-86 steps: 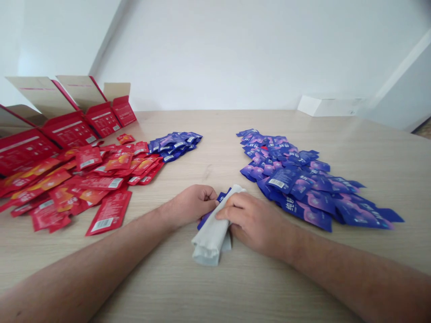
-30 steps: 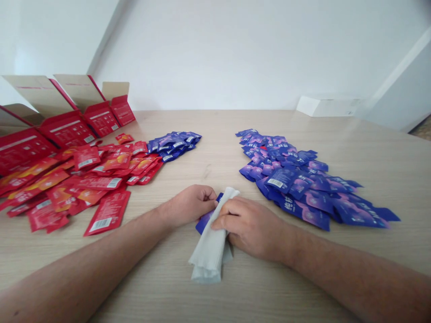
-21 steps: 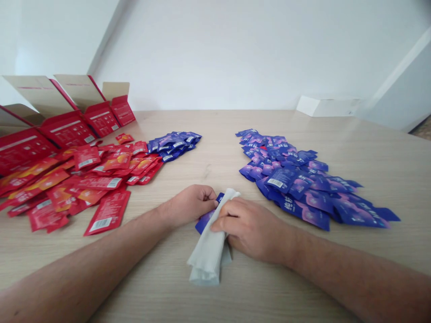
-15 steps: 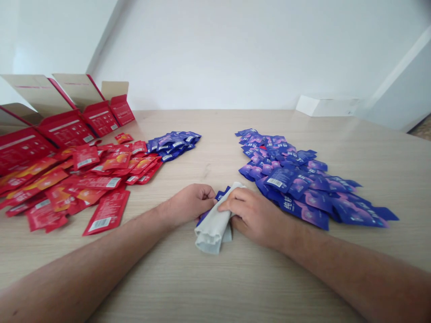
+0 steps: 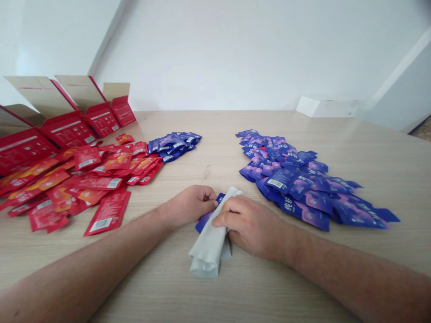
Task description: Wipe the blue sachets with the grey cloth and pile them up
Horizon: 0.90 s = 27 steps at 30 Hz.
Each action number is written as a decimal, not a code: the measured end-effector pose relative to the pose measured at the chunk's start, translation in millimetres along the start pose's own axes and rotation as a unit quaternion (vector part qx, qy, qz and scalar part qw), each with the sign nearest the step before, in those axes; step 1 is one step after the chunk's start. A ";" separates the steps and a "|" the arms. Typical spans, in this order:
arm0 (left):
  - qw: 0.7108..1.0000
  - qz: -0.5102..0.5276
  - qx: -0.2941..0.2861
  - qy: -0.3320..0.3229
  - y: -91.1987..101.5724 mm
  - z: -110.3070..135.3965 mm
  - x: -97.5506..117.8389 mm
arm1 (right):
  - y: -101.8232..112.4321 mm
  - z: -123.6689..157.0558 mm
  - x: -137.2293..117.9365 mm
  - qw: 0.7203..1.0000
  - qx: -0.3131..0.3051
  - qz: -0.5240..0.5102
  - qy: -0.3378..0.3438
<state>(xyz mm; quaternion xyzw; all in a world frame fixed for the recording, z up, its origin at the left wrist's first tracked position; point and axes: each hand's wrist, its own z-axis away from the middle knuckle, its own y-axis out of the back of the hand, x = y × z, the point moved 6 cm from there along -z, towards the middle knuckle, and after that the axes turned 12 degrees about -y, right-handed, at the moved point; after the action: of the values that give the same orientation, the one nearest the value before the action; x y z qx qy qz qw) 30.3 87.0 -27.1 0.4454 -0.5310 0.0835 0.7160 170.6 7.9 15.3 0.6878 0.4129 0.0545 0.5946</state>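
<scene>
My left hand [image 5: 193, 204] is closed, thumb and fingers pinching the edge of a blue and purple packet [image 5: 204, 220] over the middle of the table. A folded, ribbed white cloth [image 5: 212, 244] lies slantwise across the packet and hides its right part. My right hand [image 5: 254, 224] grips this cloth from the right, thumb and fingers pressed on it. The cloth's loose end hangs toward me. To the right of my right hand spreads a pile of similar blue and purple packets [image 5: 306, 179].
Red and orange packets [image 5: 101, 179] are heaped at the left. Behind them stand several red cartons [image 5: 69, 128] with raised flaps. A smaller pile of blue packets [image 5: 173, 146] lies left of centre, and a white box [image 5: 325, 106] sits at the back right of the table [image 5: 215, 296].
My right hand has drawn the white cloth a little toward me and left, uncovering more of the packet. My left hand has stayed nearly in place with the packet.
</scene>
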 end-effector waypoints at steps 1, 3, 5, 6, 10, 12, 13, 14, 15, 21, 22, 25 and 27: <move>1.000 0.000 0.000 -0.002 0.0 -0.1 0.3 | -0.3 0.1 -0.7 1.000 -0.004 0.001 0.004; 1.000 0.004 0.000 0.006 -0.3 0.3 0.4 | 0.9 -0.9 2.7 1.000 0.004 -0.001 -0.013; 1.000 0.012 0.000 0.019 -0.6 1.4 0.5 | 2.6 -2.0 8.1 0.999 0.024 -0.005 -0.045; 1.000 0.014 0.001 0.022 -0.4 1.8 0.8 | 2.6 -2.1 9.1 0.998 0.029 -0.005 -0.053; 1.000 -0.002 0.007 0.002 2.2 1.2 3.5 | -3.4 0.2 -4.2 1.000 0.006 -0.005 0.005; 1.000 -0.010 0.006 -0.005 2.5 0.3 3.2 | -5.1 1.2 -7.8 1.000 -0.003 -0.002 0.027; 1.000 -0.012 0.005 -0.003 2.2 0.1 2.5 | -4.5 1.0 -6.3 1.000 -0.001 -0.002 0.022; 1.000 -0.011 0.004 0.002 1.7 0.0 1.6 | -3.3 0.4 -3.0 1.000 0.005 -0.004 0.008; 1.000 -0.007 0.004 0.007 1.0 0.1 0.8 | -1.5 -0.3 0.9 1.000 0.015 -0.007 -0.009; 1.000 -0.006 0.012 0.002 0.6 1.1 2.6 | -3.5 1.2 -3.3 1.000 0.006 -0.001 0.012; 1.000 -0.008 0.014 -0.001 0.9 1.1 3.0 | -4.4 1.5 -5.1 1.000 0.000 -0.001 0.020; 1.000 0.001 0.014 0.007 0.6 1.3 2.6 | -2.1 0.0 -0.2 1.000 0.012 -0.006 -0.011; 1.000 0.012 0.010 0.015 -0.1 1.5 2.0 | 0.5 -1.1 4.7 0.999 0.025 -0.011 -0.038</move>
<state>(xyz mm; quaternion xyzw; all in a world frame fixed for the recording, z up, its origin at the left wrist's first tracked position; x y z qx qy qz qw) 30.1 85.1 -25.4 0.4449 -0.5243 0.1041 0.7186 173.2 11.7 14.1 0.6997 0.3986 0.0111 0.5928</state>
